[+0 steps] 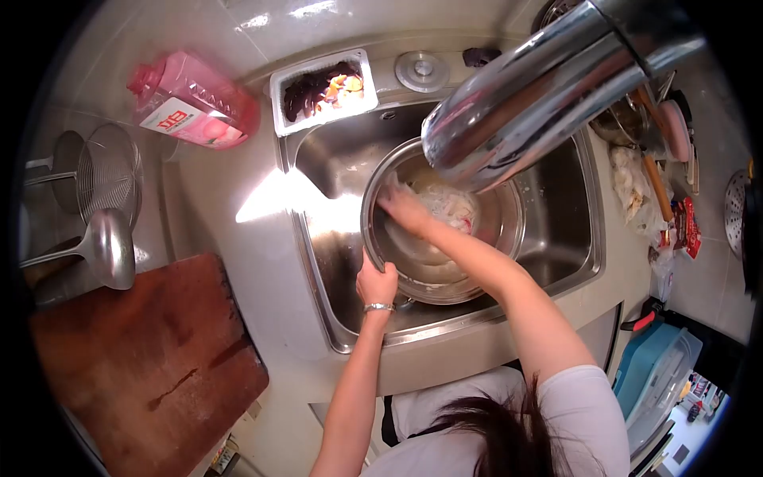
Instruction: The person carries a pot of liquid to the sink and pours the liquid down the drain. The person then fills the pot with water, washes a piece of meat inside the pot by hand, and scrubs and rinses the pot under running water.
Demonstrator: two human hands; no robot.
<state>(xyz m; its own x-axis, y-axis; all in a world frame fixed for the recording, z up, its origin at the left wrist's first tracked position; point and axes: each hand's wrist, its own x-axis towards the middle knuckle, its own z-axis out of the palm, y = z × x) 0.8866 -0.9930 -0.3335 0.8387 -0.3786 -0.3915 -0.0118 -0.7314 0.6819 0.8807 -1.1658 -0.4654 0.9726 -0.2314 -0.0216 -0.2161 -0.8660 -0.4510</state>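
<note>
"Metal bowl (pixel 505 229) in the sink (pixel 568 199): how to handle?"
"Probably heavy with cloudy liquid (pixel 424 253), stiff, slippery when wet; best taken by the rim (pixel 367 226)."
"And lying where?"
"Against the left hand (pixel 377 282), gripped near-left by curled fingers; around the right hand (pixel 405 208), finger spread and hold too blurred to tell."

A kitchen: sink (pixel 560 230), ladle (pixel 114 253) (and a chopping board (pixel 147 350))

Got a round, shiny metal bowl (pixel 502 232), mouth up in sink (pixel 566 211), approx. mid; contains cloudy water (pixel 415 256) w/ whitish, red-flecked pcs (pixel 451 208) bunched nr. centre, exact type unclear.
</note>
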